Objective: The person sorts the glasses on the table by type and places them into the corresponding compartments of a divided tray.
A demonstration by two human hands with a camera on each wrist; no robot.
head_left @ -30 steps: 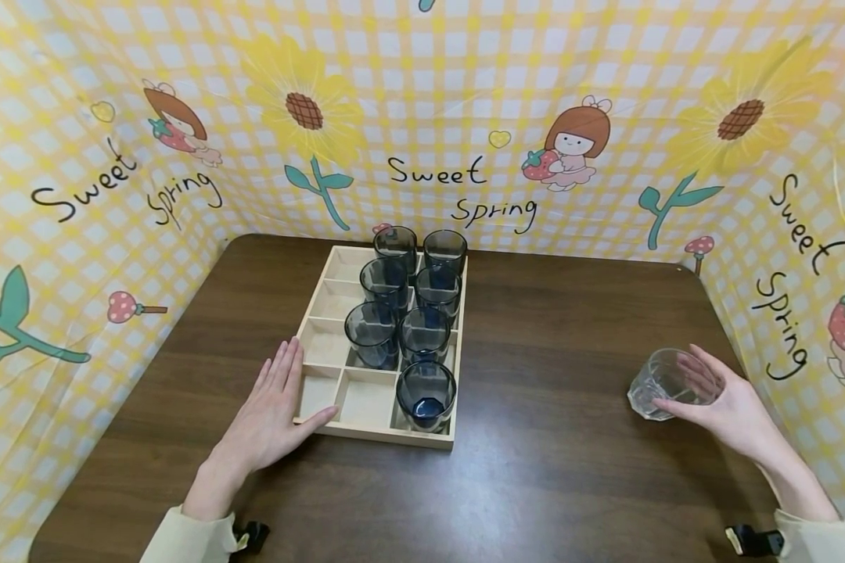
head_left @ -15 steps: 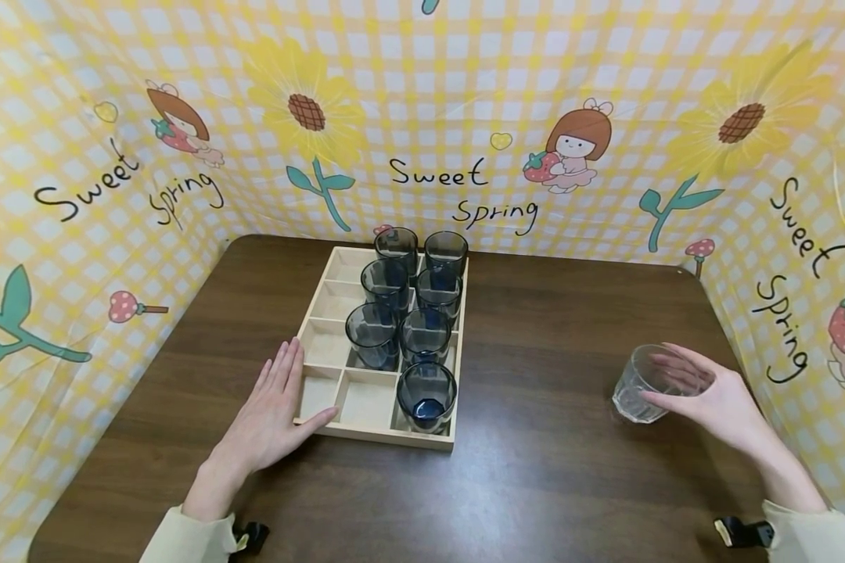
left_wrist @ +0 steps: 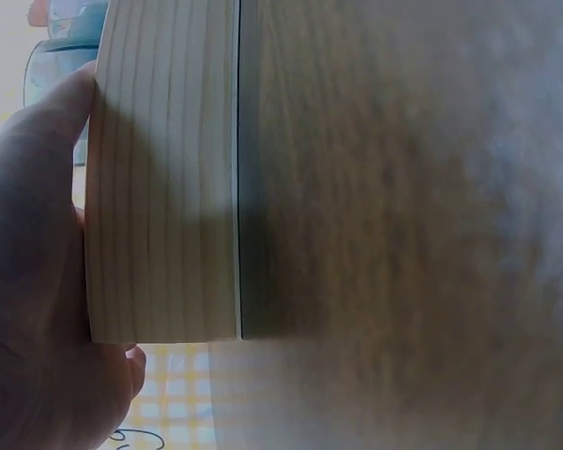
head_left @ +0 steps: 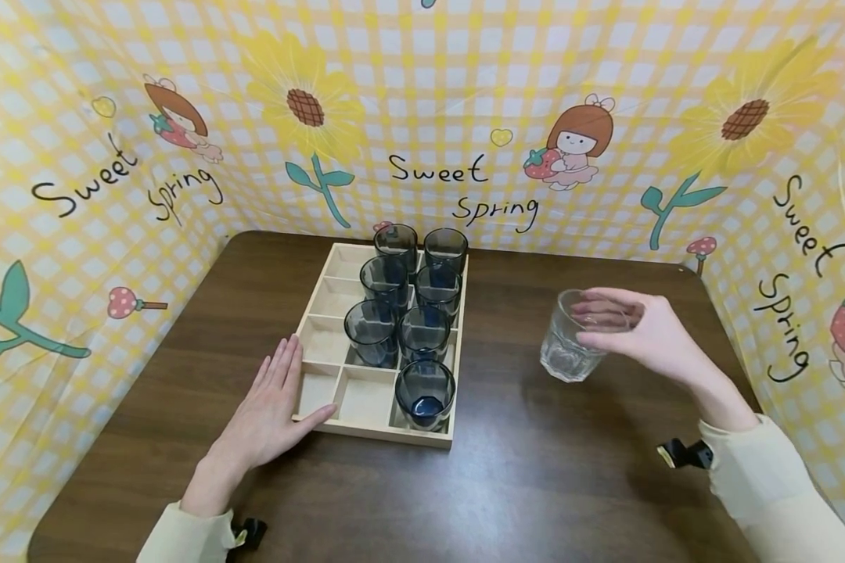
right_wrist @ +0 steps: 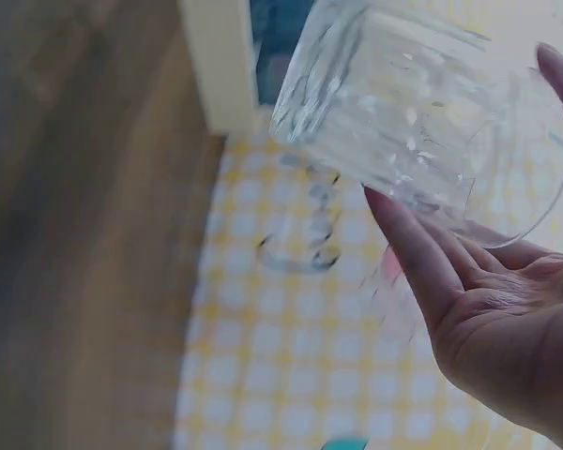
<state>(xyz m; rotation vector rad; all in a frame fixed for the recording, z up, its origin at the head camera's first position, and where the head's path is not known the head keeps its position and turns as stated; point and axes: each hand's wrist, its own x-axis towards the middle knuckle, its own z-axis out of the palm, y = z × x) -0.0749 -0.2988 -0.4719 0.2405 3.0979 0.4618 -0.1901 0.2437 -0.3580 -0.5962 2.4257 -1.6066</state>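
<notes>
My right hand (head_left: 641, 332) grips a clear drinking glass (head_left: 565, 348) near its rim, thumb on one side and fingers on the other. The glass is tilted, its base towards the tray, and its shadow falls on the table below; the right wrist view shows the clear glass (right_wrist: 394, 112) close up. My left hand (head_left: 264, 407) rests with straight fingers along the left side of a wooden divided tray (head_left: 373, 432), thumb over its near corner. Several dark tinted glasses (head_left: 426, 395) stand upright in the tray's middle and right columns.
The tray's left column and near middle compartment (head_left: 366, 397) show bare wood. A brown table (head_left: 535, 485) carries everything. Checked yellow cloth (head_left: 436, 94) walls rise behind it and on both sides.
My right hand has lifted the clear glass from the table's right side and carried it left, towards the tray. My left hand, the tray and the dark glasses keep their places.
</notes>
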